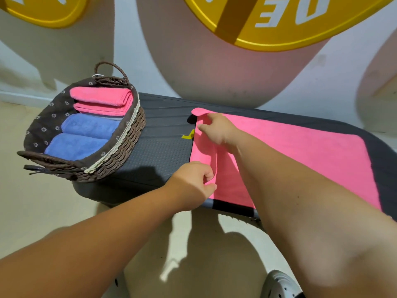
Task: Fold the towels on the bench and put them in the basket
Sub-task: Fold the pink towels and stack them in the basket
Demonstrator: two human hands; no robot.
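A pink towel [290,151] lies spread flat on the dark bench [159,147], covering its right part. My left hand [193,181] pinches the towel's near left corner at the bench's front edge. My right hand [217,127] grips the far left corner, which is lifted and curled over. A brown woven basket [131,138] stands on the bench's left end. It holds two folded pink towels [103,100] at the back and two folded blue towels [86,136] in front.
Large yellow discs [279,20] with white letters hang on the wall behind the bench. The beige floor [43,207] lies to the left and below. A grey clog [279,284] shows at the bottom edge.
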